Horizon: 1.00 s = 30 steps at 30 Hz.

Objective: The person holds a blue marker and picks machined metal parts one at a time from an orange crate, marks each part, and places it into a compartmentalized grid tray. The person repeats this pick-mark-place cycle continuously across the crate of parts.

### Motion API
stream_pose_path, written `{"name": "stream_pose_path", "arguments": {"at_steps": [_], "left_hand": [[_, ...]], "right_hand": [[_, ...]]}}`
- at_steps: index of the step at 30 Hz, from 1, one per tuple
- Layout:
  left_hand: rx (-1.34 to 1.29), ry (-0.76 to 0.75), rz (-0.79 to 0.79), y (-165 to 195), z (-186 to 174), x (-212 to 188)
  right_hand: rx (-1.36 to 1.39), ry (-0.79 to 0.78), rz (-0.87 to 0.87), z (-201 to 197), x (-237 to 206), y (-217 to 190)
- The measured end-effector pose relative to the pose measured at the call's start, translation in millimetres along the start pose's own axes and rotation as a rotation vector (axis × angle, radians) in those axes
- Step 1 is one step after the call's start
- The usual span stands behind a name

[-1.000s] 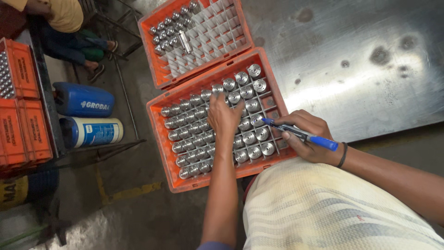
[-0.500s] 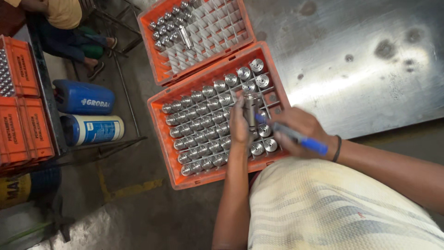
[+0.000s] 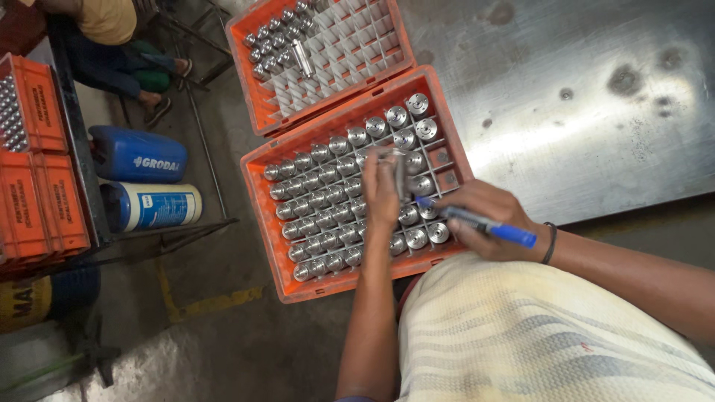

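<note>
A scuffed grey sheet-metal table [image 3: 596, 97] with dark stains fills the upper right, and below its edge lies a worn concrete floor [image 3: 223, 342] with a faded yellow painted line. On the left stand stacked orange plastic crates [image 3: 37, 193] on a dark rack, with a blue plastic jerrycan [image 3: 138, 154] and a blue-and-white drum [image 3: 153, 206] lying beside it on the floor. Another person's legs [image 3: 112, 67] show at the top left, cut off by the frame. The far orange gridded crate [image 3: 320, 52] is mostly empty cells and is cropped at the top. The near orange plastic gridded crate [image 3: 298, 279] sits on the table's edge, nearly full of upright shiny cylindrical metal parts [image 3: 320, 216]. The left hand [image 3: 380, 190] is closed around one such metal cylinder [image 3: 400, 175], holding it just above the crate's right-hand rows; motion blur hides its surface detail. The right hand [image 3: 488, 219] grips a blue marker pen [image 3: 477, 222], its tip pointing toward the held cylinder; whether it touches cannot be told. A dark band circles the right wrist.
</note>
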<state>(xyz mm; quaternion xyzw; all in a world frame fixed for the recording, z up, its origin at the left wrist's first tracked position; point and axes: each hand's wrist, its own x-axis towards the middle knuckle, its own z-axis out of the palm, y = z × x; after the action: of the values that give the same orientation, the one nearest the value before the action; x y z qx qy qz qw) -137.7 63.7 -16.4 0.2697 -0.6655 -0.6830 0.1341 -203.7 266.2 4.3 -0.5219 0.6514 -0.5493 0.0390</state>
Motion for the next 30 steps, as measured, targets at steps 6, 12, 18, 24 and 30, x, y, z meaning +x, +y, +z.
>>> {"name": "stream_pose_path", "arguments": {"at_steps": [6, 12, 18, 24, 30], "left_hand": [[0.999, 0.225, 0.336, 24.8, -18.2, 21.9], [1.055, 0.154, 0.133, 32.5, 9.0, 43.3], [-0.036, -0.074, 0.249, 48.3, -27.9, 43.2], [-0.570, -0.102, -0.118, 8.0, 19.0, 13.8], [-0.514, -0.047, -0.141, -1.4, 27.1, 1.7]], "right_hand": [[0.017, 0.054, 0.119, -11.3, 1.9, -2.1], [0.040, 0.075, 0.116, -13.6, 5.4, -4.7], [-0.011, 0.127, 0.126, -23.9, 10.1, -8.9], [-0.102, 0.079, -0.080, -15.9, 17.4, -5.3], [-0.049, 0.040, -0.046, -9.2, 1.0, 0.6]]}}
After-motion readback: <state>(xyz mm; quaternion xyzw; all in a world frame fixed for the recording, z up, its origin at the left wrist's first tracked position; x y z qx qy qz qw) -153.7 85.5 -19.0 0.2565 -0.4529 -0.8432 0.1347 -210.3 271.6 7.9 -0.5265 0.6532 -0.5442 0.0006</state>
